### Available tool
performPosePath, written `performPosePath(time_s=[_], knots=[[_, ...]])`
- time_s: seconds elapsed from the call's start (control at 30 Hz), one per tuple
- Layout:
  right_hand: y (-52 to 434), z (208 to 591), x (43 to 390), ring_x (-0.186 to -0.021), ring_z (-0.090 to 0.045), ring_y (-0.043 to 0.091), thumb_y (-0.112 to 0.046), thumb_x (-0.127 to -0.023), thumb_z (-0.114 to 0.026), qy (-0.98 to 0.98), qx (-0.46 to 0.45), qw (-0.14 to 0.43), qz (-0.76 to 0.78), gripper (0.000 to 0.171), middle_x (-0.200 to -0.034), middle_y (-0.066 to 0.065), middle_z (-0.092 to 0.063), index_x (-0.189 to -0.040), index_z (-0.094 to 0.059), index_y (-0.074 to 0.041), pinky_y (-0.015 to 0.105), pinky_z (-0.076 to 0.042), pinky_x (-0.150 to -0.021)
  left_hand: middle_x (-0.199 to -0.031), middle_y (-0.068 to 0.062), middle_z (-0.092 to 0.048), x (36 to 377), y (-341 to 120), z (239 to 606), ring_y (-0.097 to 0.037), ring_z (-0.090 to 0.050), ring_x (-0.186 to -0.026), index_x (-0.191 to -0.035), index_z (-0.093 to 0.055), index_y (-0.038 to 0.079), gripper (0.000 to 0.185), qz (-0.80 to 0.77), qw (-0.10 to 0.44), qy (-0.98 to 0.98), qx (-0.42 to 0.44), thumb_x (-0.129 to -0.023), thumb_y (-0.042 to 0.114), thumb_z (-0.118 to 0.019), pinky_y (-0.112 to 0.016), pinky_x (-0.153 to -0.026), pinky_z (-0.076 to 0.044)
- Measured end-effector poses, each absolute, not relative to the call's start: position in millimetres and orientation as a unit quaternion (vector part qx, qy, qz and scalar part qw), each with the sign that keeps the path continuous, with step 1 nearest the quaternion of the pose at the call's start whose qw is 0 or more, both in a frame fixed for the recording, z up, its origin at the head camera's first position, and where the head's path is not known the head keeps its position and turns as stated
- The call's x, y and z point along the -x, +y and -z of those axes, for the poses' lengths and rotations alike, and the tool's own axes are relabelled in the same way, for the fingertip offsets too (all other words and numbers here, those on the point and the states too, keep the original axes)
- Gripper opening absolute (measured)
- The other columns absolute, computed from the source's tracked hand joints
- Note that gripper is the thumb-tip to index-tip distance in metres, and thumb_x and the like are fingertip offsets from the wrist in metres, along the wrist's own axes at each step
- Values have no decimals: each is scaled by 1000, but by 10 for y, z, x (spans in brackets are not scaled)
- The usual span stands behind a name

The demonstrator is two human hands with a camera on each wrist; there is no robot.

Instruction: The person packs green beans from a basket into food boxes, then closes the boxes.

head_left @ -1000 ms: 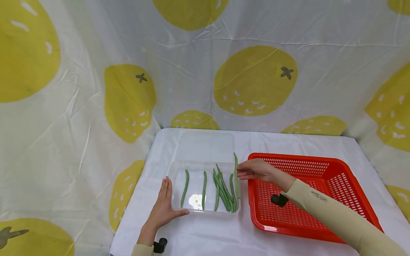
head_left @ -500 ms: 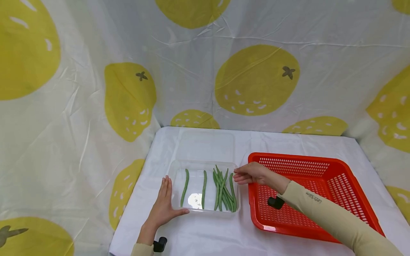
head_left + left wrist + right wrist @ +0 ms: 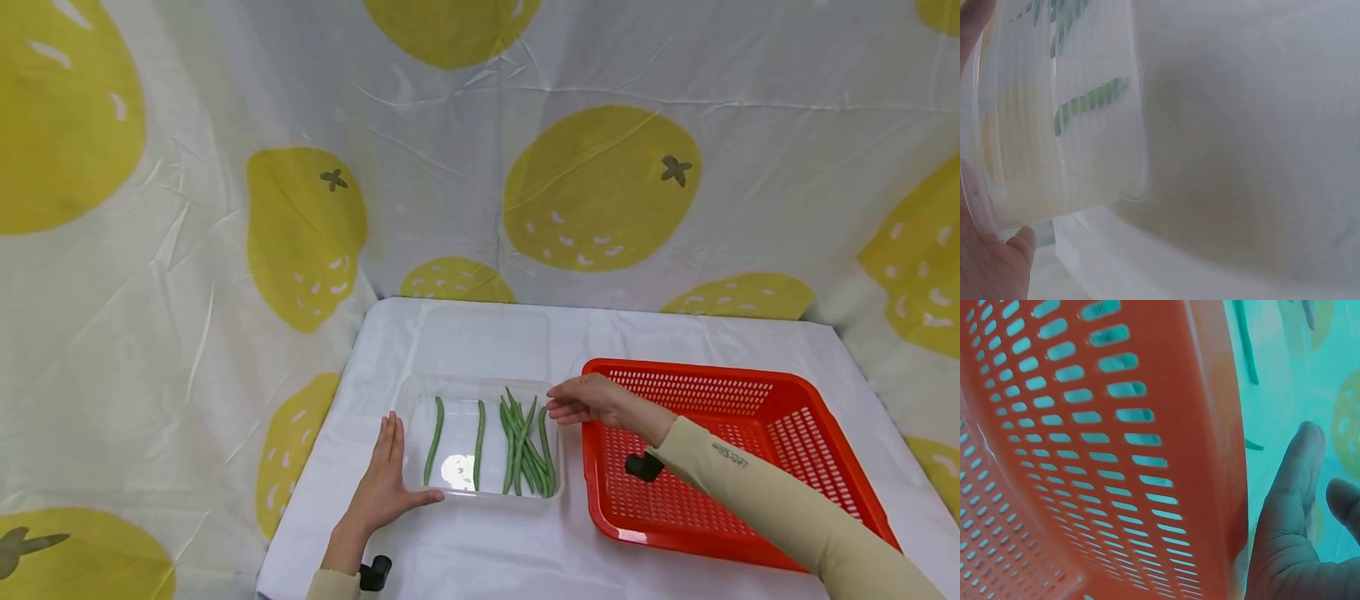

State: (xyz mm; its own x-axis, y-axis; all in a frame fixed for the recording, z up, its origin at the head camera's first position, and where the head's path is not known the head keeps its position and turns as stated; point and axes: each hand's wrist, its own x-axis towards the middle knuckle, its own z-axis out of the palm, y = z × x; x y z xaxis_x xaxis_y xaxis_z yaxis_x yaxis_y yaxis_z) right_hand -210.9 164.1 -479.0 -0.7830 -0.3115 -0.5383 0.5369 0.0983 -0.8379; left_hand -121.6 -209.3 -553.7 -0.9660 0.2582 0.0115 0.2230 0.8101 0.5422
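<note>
A clear plastic container [image 3: 461, 389] stands on the white-covered table with several green beans [image 3: 519, 450] in it. Most of the beans lie bunched and crossed at its right side; one bean [image 3: 432, 442] lies far left and another [image 3: 478, 446] near the middle. My left hand [image 3: 386, 479] rests against the container's left wall with straight fingers, its thumb along the near rim; the left wrist view shows the ribbed wall beside that thumb [image 3: 1022, 244]. Holding nothing, my right hand [image 3: 592, 400] has its extended fingertips at the container's right rim.
A red perforated basket [image 3: 795, 379] stands right of the container, under my right forearm; it fills much of the right wrist view. Behind the container lies a translucent lid [image 3: 480, 337]. A lemon-print cloth [image 3: 435, 192] hangs at the back and sides.
One second ago my right hand held a green bean over the container's right rim. That bean now lies across the bunch inside, out of the hand. The left hand has stayed put.
</note>
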Motion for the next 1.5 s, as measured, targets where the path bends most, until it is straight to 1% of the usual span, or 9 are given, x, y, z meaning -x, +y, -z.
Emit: performPosePath(time_s=[0.17,0.37,0.57,0.67,0.87,1.07,1.27,1.37,1.5], knots=[[1619,4745,2218,-80,-70,26,-10,-97,-54,670,-83,313,668,31,-89,18,-69,-118,-57,13,40,-53,-76,-158,-11,8,1211,-2095,5531,-26,8,-143,-151,0,1,139,-281,32,950,-130,-58,74,-72,-49,-109,-20],[1615,4677,2369,-80,-70,24,-13,-99,-51,667,-84,309,673,37,-89,14,-69,-123,-52,14,38,-53,-76,-157,-13,8,1219,-2100,5469,-28,7,-142,-150,-1,-2,138,-288,41,947,-137,-58,71,-74,-49,-109,-21],[1611,4646,2504,-86,-69,26,-19,-99,-51,667,-93,306,673,43,-93,14,-69,-127,-48,13,37,-53,-78,-156,-19,4,1241,-2113,5313,-34,3,-142,-149,-2,-5,131,-301,65,941,-139,-65,63,-76,-51,-111,-10],[1617,4631,2576,-93,-67,28,-21,-100,-50,672,-93,301,670,46,-102,19,-67,-131,-44,14,38,-51,-81,-156,-20,4,1345,-2108,5152,-34,5,-142,-149,0,-5,125,-300,84,940,-137,-72,63,-71,-51,-111,-7],[1618,4592,2731,-106,-61,32,-25,-101,-44,686,-89,284,664,55,-134,31,-45,-138,-34,15,42,-44,-93,-156,-18,1,1861,-2111,4673,-31,3,-142,-150,-2,-2,102,-315,139,926,-155,-88,58,-56,-49,-111,-8],[1580,4620,2881,-124,-44,39,-28,-103,-40,706,-108,274,644,58,-142,30,-35,-141,-28,13,42,-37,-101,-156,-13,-10,2589,-2112,4358,-28,-7,-142,-150,-14,2,76,-391,212,881,-161,-99,51,-39,-47,-111,-12],[1517,4733,3052,-135,-21,45,-32,-102,-38,706,-136,287,633,67,-148,33,-19,-146,-12,13,48,-24,-108,-154,-23,-12,3223,-1987,4419,-34,-9,-141,-149,-17,-5,67,-482,298,817,-106,-103,41,-33,-45,-112,-14],[1492,4825,3113,-137,-11,48,-33,-102,-39,694,-162,293,637,70,-150,34,-8,-148,-6,7,52,-17,-109,-154,-25,-6,3391,-1873,4496,-36,-6,-141,-150,-9,-2,68,-496,346,794,-64,-103,42,-32,-45,-112,-13],[1461,4939,3159,-137,5,50,-35,-102,-36,674,-187,298,649,71,-151,33,8,-150,2,0,56,-5,-109,-155,-24,2,3491,-1719,4589,-36,-1,-141,-152,-1,4,73,-503,373,779,-19,-102,46,-33,-45,-112,-10]])
